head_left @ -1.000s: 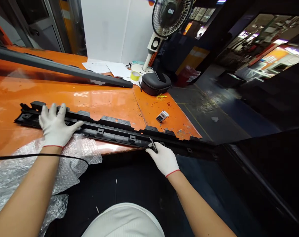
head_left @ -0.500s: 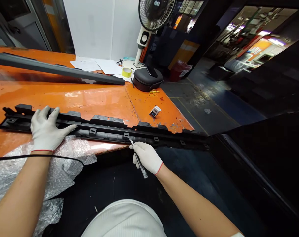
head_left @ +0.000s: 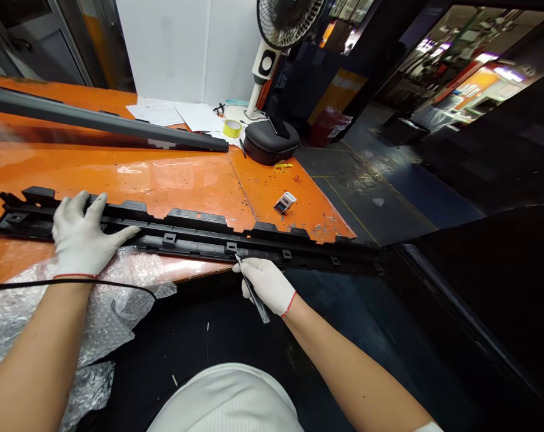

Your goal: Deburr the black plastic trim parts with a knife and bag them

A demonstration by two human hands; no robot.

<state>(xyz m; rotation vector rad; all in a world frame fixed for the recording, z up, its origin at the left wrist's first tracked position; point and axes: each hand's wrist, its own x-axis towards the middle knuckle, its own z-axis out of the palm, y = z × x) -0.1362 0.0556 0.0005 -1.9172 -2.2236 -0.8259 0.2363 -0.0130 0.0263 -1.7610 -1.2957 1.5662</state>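
Long black plastic trim strip (head_left: 200,237) lies along the orange table (head_left: 164,180) edge, likely light, stiff, slightly bendy. Left hand (head_left: 80,237) presses flat on it; right hand (head_left: 267,285) grips a thin tool (head_left: 254,294) against it.

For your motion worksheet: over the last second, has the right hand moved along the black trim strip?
Yes. The right hand, holding a thin tool, has slid leftward along the black trim strip, toward the left hand.

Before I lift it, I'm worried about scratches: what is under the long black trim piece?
The black trim piece lies on the orange table, its right end past the edge. Bubble wrap meets its near edge below the left hand; whether it reaches underneath is hidden.
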